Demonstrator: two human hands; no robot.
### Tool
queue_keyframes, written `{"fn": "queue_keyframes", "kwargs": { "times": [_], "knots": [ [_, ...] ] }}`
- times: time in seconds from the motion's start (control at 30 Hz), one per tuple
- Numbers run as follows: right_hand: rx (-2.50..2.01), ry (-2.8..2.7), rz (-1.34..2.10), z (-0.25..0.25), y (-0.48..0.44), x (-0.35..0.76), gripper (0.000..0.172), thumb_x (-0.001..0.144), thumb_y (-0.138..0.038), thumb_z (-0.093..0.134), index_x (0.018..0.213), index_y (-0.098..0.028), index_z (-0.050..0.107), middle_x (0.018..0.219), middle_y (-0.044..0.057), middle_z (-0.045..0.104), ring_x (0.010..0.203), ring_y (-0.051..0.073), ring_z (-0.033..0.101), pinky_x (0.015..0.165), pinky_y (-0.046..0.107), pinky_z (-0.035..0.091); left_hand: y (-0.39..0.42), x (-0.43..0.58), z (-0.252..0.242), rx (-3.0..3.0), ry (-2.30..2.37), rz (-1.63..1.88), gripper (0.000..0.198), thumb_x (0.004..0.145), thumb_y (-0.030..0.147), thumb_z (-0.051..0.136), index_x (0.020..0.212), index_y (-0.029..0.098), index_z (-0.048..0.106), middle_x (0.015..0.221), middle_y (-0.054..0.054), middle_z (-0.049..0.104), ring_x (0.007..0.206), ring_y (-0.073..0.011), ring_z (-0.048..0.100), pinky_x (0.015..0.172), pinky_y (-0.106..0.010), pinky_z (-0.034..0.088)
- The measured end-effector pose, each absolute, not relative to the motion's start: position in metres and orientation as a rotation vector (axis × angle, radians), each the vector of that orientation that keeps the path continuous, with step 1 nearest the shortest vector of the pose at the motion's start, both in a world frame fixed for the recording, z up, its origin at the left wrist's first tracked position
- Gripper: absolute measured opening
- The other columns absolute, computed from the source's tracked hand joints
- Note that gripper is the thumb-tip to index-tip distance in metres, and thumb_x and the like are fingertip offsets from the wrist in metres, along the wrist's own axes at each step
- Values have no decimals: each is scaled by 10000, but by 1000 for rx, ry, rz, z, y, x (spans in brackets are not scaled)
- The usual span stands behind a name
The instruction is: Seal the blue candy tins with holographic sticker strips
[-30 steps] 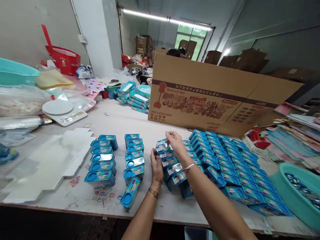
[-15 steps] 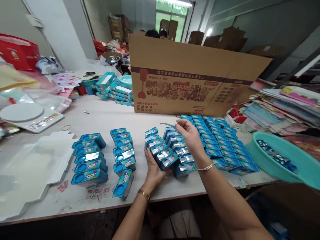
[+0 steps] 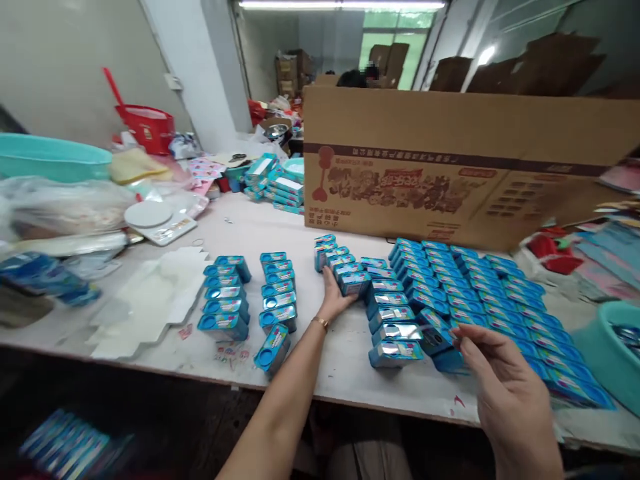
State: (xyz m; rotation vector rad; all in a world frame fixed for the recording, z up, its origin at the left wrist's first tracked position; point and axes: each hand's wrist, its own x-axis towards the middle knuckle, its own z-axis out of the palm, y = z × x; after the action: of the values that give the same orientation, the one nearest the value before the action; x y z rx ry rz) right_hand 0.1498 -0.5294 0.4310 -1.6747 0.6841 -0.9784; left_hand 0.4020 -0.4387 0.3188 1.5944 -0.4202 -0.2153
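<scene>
My left hand (image 3: 337, 301) is wrapped around the near end of a short row of blue boxes (image 3: 353, 279), fingers on their left side and thumb toward the front. My right hand (image 3: 513, 390) is pinched at the near right, above the table's front edge. A thin, pale strip (image 3: 425, 327) seems to run from its fingertips toward the boxes; its material is unclear. Beside that hand, one blue box (image 3: 436, 331) leans out of line. A column of upright blue boxes (image 3: 395, 352) with shiny strips across their tops stands between my hands.
Two columns of blue boxes (image 3: 223, 320) (image 3: 277, 315) stand on the left. Tightly packed boxes (image 3: 520, 310) fill the right. Behind stands a large cardboard carton (image 3: 425, 127). A turquoise basin (image 3: 607, 333) is at the right edge, a white scale (image 3: 170, 230) at left.
The view has turned left. My right hand has come back from above the boxes toward the near right. My left hand stays at its short row, which now sits farther back.
</scene>
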Motion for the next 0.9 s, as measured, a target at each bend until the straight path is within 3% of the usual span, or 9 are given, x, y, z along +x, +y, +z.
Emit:
{"fn": "queue_keyframes", "kwargs": {
  "times": [0.1,0.17,0.23,0.33,0.57,0.67,0.8,0.9],
  "knots": [
    [-1658,643,-935,437,-515,152,314,765,-457,768,995,-252,713,1020,54,712,988,231,663,865,330,532,-428,372,336,1659,-358,-205,1161,588,148,846,1539,33,190,1618,-315,173,1515,-452,116,1255,-563,103],
    [-1654,631,-887,440,-508,153,328,758,-460,773,1008,-256,715,1043,55,716,1020,242,663,881,332,536,-399,327,342,1695,-494,-119,1013,712,220,784,1550,100,228,1613,-258,255,1501,-418,230,1249,-544,197],
    [-1631,623,-862,437,-503,154,326,763,-457,773,1018,-263,713,1036,52,721,1012,244,667,861,330,545,-356,279,339,1721,-699,202,909,826,259,691,1577,213,183,1619,-174,292,1496,-358,283,1237,-522,262],
    [-1574,577,-814,426,-489,162,289,797,-438,757,1030,-275,701,1019,47,721,969,228,672,821,324,555,-289,237,327,1843,-503,579,999,783,242,746,1585,237,151,1570,-182,331,1459,-378,342,1177,-544,360],
    [-1474,390,-616,404,-433,208,279,840,-433,731,1063,-273,680,1050,57,704,986,215,675,859,337,561,-240,272,326,1918,-300,782,901,780,258,768,1533,257,274,1448,-163,432,1378,-336,429,1136,-507,396],
    [-1439,363,-582,400,-422,225,290,829,-433,745,1060,-268,685,1044,52,702,980,205,670,875,330,552,-234,278,320,1865,-207,654,888,752,308,791,1505,232,326,1455,-167,435,1384,-338,431,1154,-503,378],
    [-1396,336,-579,396,-418,258,320,824,-446,746,1074,-259,675,1075,61,696,1030,230,646,900,379,533,-227,295,305,1657,20,159,859,736,372,790,1473,223,374,1517,-162,431,1423,-362,408,1127,-487,417],
    [-1362,246,-602,403,-416,296,331,826,-444,737,1093,-263,664,1093,61,690,1060,236,626,939,419,507,-235,318,305,1555,-3,-52,1021,681,340,829,1532,250,271,1527,-156,452,1397,-364,449,1142,-509,388]
  ]
}}
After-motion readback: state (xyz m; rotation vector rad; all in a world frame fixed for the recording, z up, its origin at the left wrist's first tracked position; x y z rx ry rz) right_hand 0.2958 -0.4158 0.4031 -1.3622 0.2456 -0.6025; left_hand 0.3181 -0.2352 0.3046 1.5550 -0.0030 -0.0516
